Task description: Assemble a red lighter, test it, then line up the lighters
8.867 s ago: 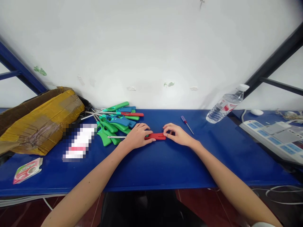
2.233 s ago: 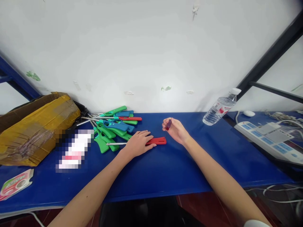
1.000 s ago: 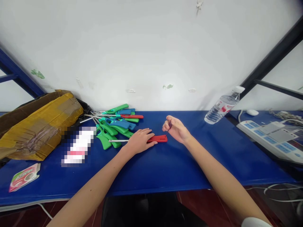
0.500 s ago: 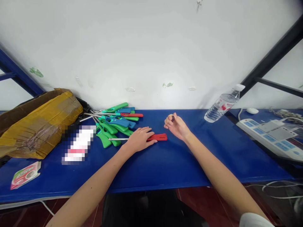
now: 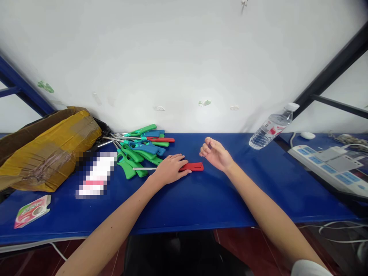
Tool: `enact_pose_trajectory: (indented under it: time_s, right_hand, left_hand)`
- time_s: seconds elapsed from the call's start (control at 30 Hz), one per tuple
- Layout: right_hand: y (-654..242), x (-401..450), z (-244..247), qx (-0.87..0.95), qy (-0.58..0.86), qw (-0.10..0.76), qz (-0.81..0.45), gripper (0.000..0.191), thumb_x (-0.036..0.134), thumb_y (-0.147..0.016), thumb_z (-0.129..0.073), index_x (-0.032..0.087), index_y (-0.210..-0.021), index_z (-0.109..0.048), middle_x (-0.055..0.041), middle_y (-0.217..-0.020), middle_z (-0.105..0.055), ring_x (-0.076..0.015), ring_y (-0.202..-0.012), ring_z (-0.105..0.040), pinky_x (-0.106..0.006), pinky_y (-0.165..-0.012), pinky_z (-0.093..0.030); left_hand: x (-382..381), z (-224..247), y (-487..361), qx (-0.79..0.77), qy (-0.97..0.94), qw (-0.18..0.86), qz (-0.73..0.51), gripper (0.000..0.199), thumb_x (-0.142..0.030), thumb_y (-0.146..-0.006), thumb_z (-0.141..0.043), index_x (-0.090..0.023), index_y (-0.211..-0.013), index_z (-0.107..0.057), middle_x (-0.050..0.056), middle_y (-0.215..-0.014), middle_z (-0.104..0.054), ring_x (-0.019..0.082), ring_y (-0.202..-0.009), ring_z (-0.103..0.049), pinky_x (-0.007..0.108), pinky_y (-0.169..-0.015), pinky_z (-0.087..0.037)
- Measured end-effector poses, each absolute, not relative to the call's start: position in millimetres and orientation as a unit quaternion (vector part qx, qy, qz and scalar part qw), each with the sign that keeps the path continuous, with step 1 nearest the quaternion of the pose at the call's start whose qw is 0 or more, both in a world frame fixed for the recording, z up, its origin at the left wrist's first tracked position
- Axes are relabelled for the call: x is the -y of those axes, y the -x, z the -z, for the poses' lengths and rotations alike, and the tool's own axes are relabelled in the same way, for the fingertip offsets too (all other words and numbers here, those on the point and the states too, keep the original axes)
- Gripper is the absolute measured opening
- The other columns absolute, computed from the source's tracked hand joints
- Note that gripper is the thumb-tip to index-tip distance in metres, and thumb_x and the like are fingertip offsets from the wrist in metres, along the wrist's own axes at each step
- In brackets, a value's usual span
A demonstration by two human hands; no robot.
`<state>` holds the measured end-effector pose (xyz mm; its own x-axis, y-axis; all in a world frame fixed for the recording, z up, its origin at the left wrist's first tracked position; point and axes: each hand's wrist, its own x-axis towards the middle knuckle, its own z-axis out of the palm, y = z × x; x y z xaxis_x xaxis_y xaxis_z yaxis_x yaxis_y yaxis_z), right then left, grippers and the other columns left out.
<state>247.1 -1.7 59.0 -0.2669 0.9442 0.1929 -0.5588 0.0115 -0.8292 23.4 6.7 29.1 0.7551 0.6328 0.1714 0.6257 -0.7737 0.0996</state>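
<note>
My left hand (image 5: 171, 169) lies over a red-handled utility lighter (image 5: 192, 166), whose thin metal nozzle (image 5: 145, 168) points left beside a heap of green, blue and red utility lighters (image 5: 138, 147). The hand's fingers rest on the red grip, and part of that grip is hidden beneath them. My right hand (image 5: 215, 151) hovers just to the right of the lighter's end, palm turned inward and fingers loosely curled. No object shows in it.
The blue table (image 5: 207, 203) holds a taped cardboard box (image 5: 48, 153), a pixelated white packet (image 5: 96, 176), a small pink-and-green packet (image 5: 32, 211) and a water bottle (image 5: 270, 134). A white power strip (image 5: 324, 165) and a mouse (image 5: 307, 135) sit on a lower surface at right.
My right hand has uncurled a little and moved slightly right, and the small dark item seen earlier between its fingers no longer shows. My left hand stays on the red lighter.
</note>
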Motion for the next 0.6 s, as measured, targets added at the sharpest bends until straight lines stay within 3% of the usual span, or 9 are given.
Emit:
enact_pose_trajectory:
  time_s: [0.1,0.23,0.37,0.6]
  right_hand:
    - [-246.8,2.0,-61.5,0.429,0.21,0.559,-0.678,0.022,0.04,-0.079,-0.075,0.022,-0.08,-0.062,0.008,-0.054,-0.033,-0.0107,-0.05,-0.034,-0.027,-0.061,-0.045]
    - [-245.3,0.8,-60.0,0.43,0.21,0.551,-0.684,0.028,0.047,-0.087,-0.064,0.021,-0.075,-0.064,0.0066,-0.055,-0.028,-0.0112,-0.051,-0.029,-0.028,-0.06,-0.043]
    - [-244.2,-2.3,-55.3,0.444,0.221,0.559,-0.664,0.03,0.048,-0.084,-0.069,0.022,-0.071,-0.062,0.0047,-0.058,-0.037,-0.012,-0.054,-0.037,-0.029,-0.06,-0.043]
    - [-252.5,-6.3,-49.9,0.526,0.289,0.576,-0.556,0.035,0.053,-0.076,-0.078,0.02,-0.082,-0.068,-0.0007,-0.069,-0.06,-0.0149,-0.065,-0.055,-0.031,-0.064,-0.046]
  left_hand:
    - [-7.0,-29.3,-23.6,-0.337,-0.937,0.016,-0.096,0.046,-0.053,-0.098,-0.046,-0.018,-0.122,-0.066,0.014,-0.136,-0.061,0.03,-0.13,-0.053,0.043,-0.105,-0.044]
    - [-6.6,-30.1,-24.0,-0.339,-0.936,0.017,-0.095,0.046,-0.052,-0.098,-0.047,-0.018,-0.122,-0.066,0.014,-0.136,-0.06,0.03,-0.131,-0.053,0.043,-0.105,-0.044]
    - [-5.2,-30.9,-23.6,-0.338,-0.936,0.02,-0.096,0.045,-0.052,-0.098,-0.047,-0.019,-0.123,-0.066,0.014,-0.137,-0.06,0.03,-0.131,-0.052,0.044,-0.105,-0.044]
    - [-7.6,-30.4,-24.9,-0.334,-0.937,0.033,-0.096,0.047,-0.049,-0.097,-0.051,-0.015,-0.127,-0.063,0.018,-0.139,-0.057,0.032,-0.131,-0.052,0.047,-0.107,-0.042]
